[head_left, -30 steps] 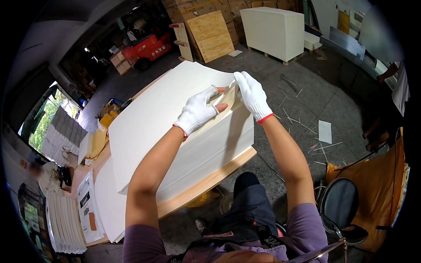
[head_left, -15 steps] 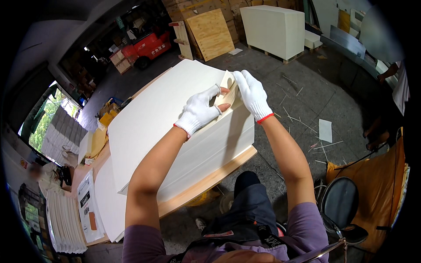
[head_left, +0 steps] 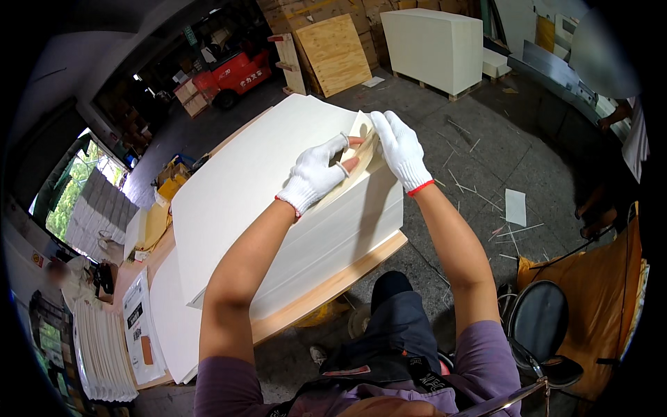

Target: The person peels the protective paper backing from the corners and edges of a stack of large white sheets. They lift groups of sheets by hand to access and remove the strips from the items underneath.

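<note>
A tall stack of large white paper sheets [head_left: 243,167] lies on a wooden table. Its near right corner is bent upward, and the lifted paper sheets [head_left: 362,149] stand curved, with their edges slightly fanned. My left hand [head_left: 316,174], in a white knitted glove with bare thumb and forefinger tips, grips these sheets from the left. On their right side is my right hand [head_left: 399,147], gloved in white with a red cuff edge. Its fingers lie together along the raised corner, and its thumb is hidden behind the paper.
The wooden table edge [head_left: 333,286] runs below the stack. Paper strips and a white sheet [head_left: 515,207] lie on the floor at right, near a black chair [head_left: 538,320]. Farther off stand another paper stack [head_left: 432,52] and a red forklift [head_left: 235,73]. A person [head_left: 631,132] is at far right.
The lifted sheets bow more and their edges spread along the near side. My left thumb has shifted slightly upward; my right hand stays almost in place.
</note>
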{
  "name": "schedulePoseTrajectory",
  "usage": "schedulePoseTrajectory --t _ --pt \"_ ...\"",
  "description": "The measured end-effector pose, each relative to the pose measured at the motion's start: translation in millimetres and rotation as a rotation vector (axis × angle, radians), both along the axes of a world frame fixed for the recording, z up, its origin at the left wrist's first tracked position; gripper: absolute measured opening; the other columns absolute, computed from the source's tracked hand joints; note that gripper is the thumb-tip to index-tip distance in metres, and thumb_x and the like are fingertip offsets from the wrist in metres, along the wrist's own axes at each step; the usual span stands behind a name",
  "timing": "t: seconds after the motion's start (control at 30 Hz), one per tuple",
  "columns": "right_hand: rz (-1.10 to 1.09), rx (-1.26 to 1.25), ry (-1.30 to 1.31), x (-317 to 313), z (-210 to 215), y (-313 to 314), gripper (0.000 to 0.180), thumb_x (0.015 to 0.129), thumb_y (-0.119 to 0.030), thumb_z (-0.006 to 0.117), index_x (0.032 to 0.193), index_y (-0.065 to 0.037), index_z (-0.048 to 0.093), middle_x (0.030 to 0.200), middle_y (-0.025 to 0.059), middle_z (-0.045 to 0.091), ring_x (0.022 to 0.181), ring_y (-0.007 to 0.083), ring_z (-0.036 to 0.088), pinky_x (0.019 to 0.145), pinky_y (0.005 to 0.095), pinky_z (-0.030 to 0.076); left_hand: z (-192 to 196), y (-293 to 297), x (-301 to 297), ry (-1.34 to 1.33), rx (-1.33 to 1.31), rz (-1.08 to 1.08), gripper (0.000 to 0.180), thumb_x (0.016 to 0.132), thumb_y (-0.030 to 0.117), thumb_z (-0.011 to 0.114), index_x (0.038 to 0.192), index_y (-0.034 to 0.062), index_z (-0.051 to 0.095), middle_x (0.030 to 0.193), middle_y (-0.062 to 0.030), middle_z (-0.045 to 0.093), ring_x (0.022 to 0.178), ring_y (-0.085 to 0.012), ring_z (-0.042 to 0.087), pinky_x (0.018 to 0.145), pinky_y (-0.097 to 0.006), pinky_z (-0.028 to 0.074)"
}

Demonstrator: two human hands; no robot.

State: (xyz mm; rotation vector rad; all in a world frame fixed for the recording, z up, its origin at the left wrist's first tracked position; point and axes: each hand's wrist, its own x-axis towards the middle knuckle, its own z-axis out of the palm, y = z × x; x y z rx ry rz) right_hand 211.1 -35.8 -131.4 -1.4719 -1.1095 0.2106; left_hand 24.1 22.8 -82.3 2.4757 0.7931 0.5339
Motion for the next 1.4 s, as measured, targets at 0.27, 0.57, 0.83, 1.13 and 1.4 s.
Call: schedulePoseTrajectory --t 0.27,0.57,0.83,1.13,1.4 --pt "0.011 -0.019 0.031 0.3 -0.6 -1.9 0.055 0.103 -0.056 0.043 0.102 -0.004 0.061 0.085 0.0207 0.067 0.089 0.0402 0.066 0.081 0.0438 0.049 5.8 -6.3 4.9 0.062 0.048 0.006 0.036 0.1 0.021 0.056 0.134 0.0213 0.065 0.098 -0.0114 0.072 0.089 -0.0248 0.069 0.086 -0.034 0.053" --pt "-0.001 -0.027 0.038 -1.3 1.5 -1.6 0.055 0.102 -0.056 0.044 0.104 -0.004 0.063 0.084 0.0203 0.067 0.088 0.0399 0.067 0.08 0.0438 0.05 -1.6 -3.2 1.8 0.032 0.133 -0.019 0.038 0.098 0.027 0.062 0.135 0.0242 0.064 0.105 -0.0147 0.073 0.096 -0.0284 0.07 0.088 -0.037 0.053" --pt "0.014 -0.078 0.058 -5.9 8.8 -7.0 0.053 0.103 -0.055 0.045 0.104 -0.005 0.063 0.088 0.0211 0.069 0.09 0.0409 0.067 0.08 0.0439 0.05 -4.5 0.6 1.4 0.061 0.167 -0.025 0.037 0.099 0.023 0.056 0.135 0.0243 0.065 0.112 -0.0127 0.072 0.099 -0.027 0.07 0.09 -0.036 0.054" --pt "-0.002 -0.066 0.042 -0.9 -0.7 -1.1 0.052 0.103 -0.054 0.044 0.103 -0.006 0.061 0.09 0.0227 0.069 0.091 0.0428 0.067 0.08 0.046 0.05 -6.7 -0.7 3.3 0.072 0.139 -0.02 0.044 0.094 0.036 0.067 0.138 0.0349 0.062 0.113 -0.0124 0.074 0.105 -0.0326 0.07 0.093 -0.041 0.054" --pt "0.002 0.0 -0.005 8.1 3.2 -11.5 0.051 0.102 -0.055 0.045 0.103 -0.006 0.061 0.09 0.0223 0.069 0.091 0.0427 0.067 0.08 0.0466 0.05 -15.0 -7.3 2.3 -0.096 0.517 -0.166 0.049 0.089 0.027 0.064 0.138 0.0288 0.062 0.127 -0.0084 0.069 0.107 -0.03 0.069 0.094 -0.042 0.055"
